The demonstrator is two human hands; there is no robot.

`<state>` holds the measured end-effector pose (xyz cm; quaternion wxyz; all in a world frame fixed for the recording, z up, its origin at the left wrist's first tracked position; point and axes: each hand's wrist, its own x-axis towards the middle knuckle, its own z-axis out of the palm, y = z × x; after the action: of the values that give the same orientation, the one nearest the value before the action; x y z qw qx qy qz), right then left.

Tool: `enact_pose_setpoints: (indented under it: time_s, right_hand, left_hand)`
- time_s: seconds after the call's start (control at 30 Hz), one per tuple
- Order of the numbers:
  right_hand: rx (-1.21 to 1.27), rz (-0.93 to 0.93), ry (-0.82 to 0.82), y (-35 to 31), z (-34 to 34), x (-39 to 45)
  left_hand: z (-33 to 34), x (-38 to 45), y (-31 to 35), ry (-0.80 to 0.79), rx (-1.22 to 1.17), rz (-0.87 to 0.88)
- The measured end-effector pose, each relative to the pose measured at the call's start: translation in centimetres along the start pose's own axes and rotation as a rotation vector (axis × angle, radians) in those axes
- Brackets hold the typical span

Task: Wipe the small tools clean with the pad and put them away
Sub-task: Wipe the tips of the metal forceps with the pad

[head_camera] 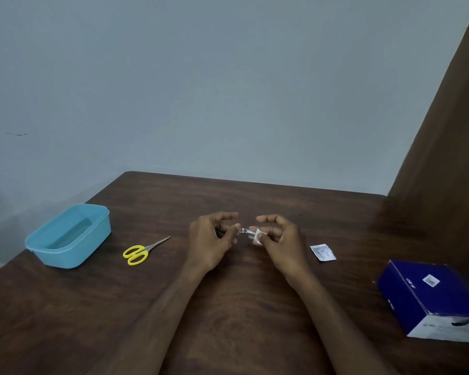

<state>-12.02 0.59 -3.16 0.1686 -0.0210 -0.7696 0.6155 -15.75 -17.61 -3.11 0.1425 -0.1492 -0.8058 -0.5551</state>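
Observation:
Over the middle of the table, my left hand (214, 239) pinches one end of a small shiny metal tool (244, 231), probably a nail clipper. My right hand (279, 239) pinches a white pad (257, 236) wrapped around the tool's other end. Small scissors with yellow handles (140, 252) lie on the table to the left of my hands. A light blue plastic container (68, 236) stands open at the far left; nothing shows inside it.
A torn white sachet wrapper (322, 252) lies to the right of my right hand. A dark blue cardboard box (433, 299) sits at the table's right edge. The dark wooden table (228, 307) meets a grey wall behind and a brown panel on the right.

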Motion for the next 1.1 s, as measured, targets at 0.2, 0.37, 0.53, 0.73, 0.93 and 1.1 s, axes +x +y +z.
enact_pose_setpoints:
  time_s: [0.2, 0.37, 0.53, 0.73, 0.93, 1.1]
  right_hand:
    - [-0.036, -0.028, 0.078, 0.0, 0.2, 0.1]
    - [0.042, -0.002, 0.094, -0.3, 0.3, -0.1]
    - [0.269, 0.08, -0.031, -0.5, -0.1, -0.1]
    - [0.338, 0.13, -0.041, -0.9, 0.0, -0.1]
    - [0.587, 0.211, -0.041, -1.5, 0.3, 0.0]
    - [0.63, 0.233, -0.049, -1.7, 0.2, 0.3]
  left_hand:
    - [0.2, -0.2, 0.5, -0.014, 0.002, 0.069]
    - [0.2, -0.5, 0.7, -0.017, 0.068, 0.168]
    - [-0.3, 0.0, 0.6, 0.06, 0.038, 0.123]
    - [-0.5, 0.1, 0.3, 0.093, 0.037, 0.078]
    - [-0.4, 0.6, 0.6, 0.116, -0.11, 0.101]
    - [-0.4, 1.0, 0.5, 0.133, -0.126, 0.163]
